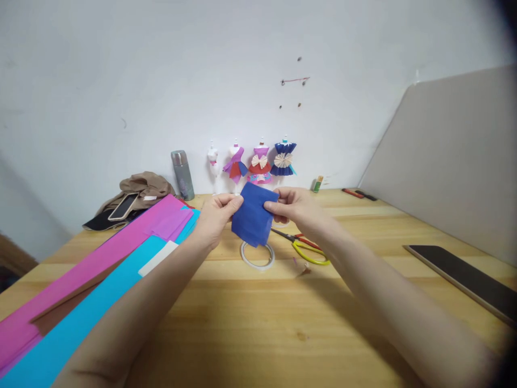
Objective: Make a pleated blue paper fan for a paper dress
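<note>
L hand (pixel 218 212) pinches blue sheet (pixel 252 216) at L edge; sheet's held btwn the 2 hands, long axis approx. up-down, top leaning R, white ring (pixel 258 266) below; R hand (pixel 294 205) pinches R edge, thumb lapping further in; scissors (pixel 299 245) nearby.

My left grip (pixel 220 213) and right grip (pixel 293 205) are both totally bare. Forearms (pixel 149 302) are bare too, pretty smooth-looking, and they taper down to kinda slim wrists (pixel 204 235).
</note>
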Available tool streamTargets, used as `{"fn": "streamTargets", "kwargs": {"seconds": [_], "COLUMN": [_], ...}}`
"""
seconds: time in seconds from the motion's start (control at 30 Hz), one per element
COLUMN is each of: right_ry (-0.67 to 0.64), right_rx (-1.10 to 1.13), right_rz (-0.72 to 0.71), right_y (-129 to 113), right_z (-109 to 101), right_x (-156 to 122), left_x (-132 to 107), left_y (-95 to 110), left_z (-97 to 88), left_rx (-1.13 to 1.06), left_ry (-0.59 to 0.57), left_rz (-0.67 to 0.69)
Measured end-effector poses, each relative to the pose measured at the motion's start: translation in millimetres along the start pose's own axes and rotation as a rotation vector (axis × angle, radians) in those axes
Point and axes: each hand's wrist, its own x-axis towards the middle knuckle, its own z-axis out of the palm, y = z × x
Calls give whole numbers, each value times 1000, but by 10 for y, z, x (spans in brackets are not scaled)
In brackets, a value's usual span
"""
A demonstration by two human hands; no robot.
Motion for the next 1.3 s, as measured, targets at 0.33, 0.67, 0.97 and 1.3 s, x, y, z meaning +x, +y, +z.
{"fn": "streamTargets", "kwargs": {"seconds": [0.33,0.67,0.97,1.3], "right_ry": [95,148,211,340], "right_rx": [59,69,110,111], "right_rz": [-49,-107,-100,-133], "right_y": [20,44,44,47], "right_z": [-70,33,54,25], "right_x": [31,30,27,30], "left_x": [35,-11,-60,2], "left_y": [-8,-90,-87,-88], "left_z": [-97,31,97,-38], "left_rx": [180,92,157,86], "left_ry": [-193,-30,-34,-365], "left_rz": [-113,-81,-73,-272]}}
